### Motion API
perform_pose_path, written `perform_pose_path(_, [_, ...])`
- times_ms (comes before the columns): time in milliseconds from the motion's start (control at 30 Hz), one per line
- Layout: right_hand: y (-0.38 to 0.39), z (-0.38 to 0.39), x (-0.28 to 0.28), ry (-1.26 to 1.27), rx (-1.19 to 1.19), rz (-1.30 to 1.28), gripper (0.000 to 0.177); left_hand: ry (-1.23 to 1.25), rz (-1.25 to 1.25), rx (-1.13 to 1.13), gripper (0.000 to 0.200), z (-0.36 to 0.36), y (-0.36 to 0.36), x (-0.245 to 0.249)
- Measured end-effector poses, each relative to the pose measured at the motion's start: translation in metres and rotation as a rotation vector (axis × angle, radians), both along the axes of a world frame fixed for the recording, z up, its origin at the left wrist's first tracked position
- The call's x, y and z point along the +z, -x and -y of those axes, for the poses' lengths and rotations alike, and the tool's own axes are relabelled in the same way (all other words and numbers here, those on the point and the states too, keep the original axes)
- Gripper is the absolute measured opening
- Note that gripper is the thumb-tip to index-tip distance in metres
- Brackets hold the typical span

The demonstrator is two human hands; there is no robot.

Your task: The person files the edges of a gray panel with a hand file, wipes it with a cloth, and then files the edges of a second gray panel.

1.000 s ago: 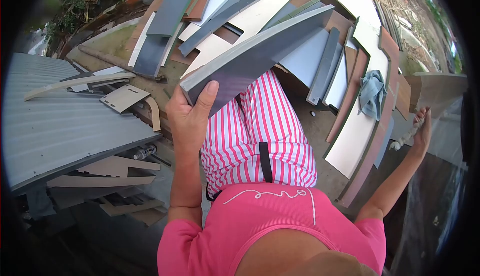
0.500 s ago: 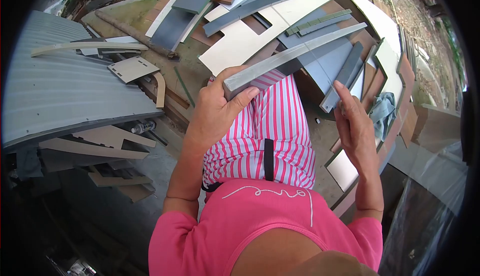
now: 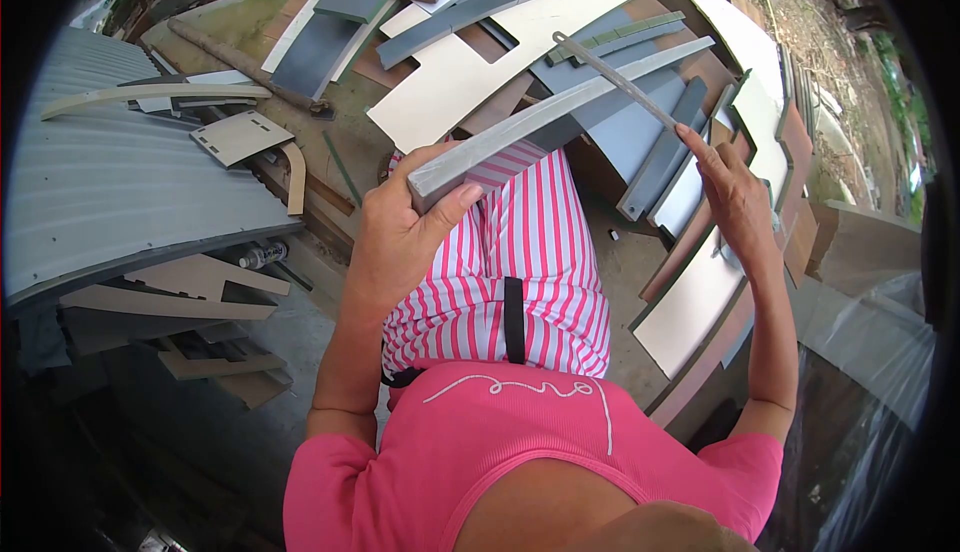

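My left hand (image 3: 405, 227) is closed on the near end of a long, slightly curved grey board (image 3: 560, 112), thumb on its side and fingers behind. The board slants away to the upper right above my lap, its glossy side mirroring the striped trousers (image 3: 540, 242). In my right hand (image 3: 735, 192) is a thin, narrow metal strip (image 3: 625, 82) with a hole in its rounded far end. My index finger lies along it. The strip crosses over the board's far half in this view; its near end is hidden in my fist.
Cut panels (image 3: 480, 62) in cream, grey and brown lie piled in front and to the right. A corrugated metal sheet (image 3: 130, 172) on the left carries several offcuts. Beneath its edge are a plastic bottle (image 3: 263, 254) and more cut pieces (image 3: 190, 297). Clear plastic sheeting (image 3: 860, 372) hangs at right.
My right hand has risen slightly and moved outward, turning the metal strip so its flat face shows and its tip points up left. The left hand still grips the board; the view has shifted slightly.
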State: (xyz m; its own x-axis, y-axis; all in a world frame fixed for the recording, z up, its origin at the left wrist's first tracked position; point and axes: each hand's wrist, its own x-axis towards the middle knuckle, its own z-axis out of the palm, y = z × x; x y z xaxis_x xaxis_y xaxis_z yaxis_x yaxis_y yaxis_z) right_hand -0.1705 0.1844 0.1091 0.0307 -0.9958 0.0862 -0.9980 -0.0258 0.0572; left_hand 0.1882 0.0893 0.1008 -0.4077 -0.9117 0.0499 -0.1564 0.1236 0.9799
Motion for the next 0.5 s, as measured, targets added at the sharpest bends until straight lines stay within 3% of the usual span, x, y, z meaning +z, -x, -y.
perform_pose_path(133, [0.089,0.010,-0.032,0.015,-0.096,-0.045,0.065,-0.007,-0.011,-0.001,0.042,-0.003,0.001,0.001])
perform_pose_path(200, [0.149,0.012,-0.053,-0.088,-0.370,-0.242,0.062,0.034,0.002,-0.018,0.041,-0.005,0.001,0.001])
perform_pose_path(333, [0.161,0.022,-0.040,-0.104,-0.542,-0.086,0.055,0.033,0.007,-0.006,0.041,-0.005,0.003,0.002])
perform_pose_path(400, [0.078,0.022,-0.016,0.132,-0.190,0.204,0.056,0.032,0.040,0.004,0.041,-0.005,0.000,0.000])
perform_pose_path(433, [0.039,0.020,-0.003,0.051,-0.077,0.235,0.063,0.031,0.047,-0.004,0.041,-0.005,-0.002,0.000])
perform_pose_path(500, [0.006,0.012,0.002,-0.083,0.255,0.051,0.070,-0.015,0.027,0.007,0.041,-0.004,-0.002,-0.003])
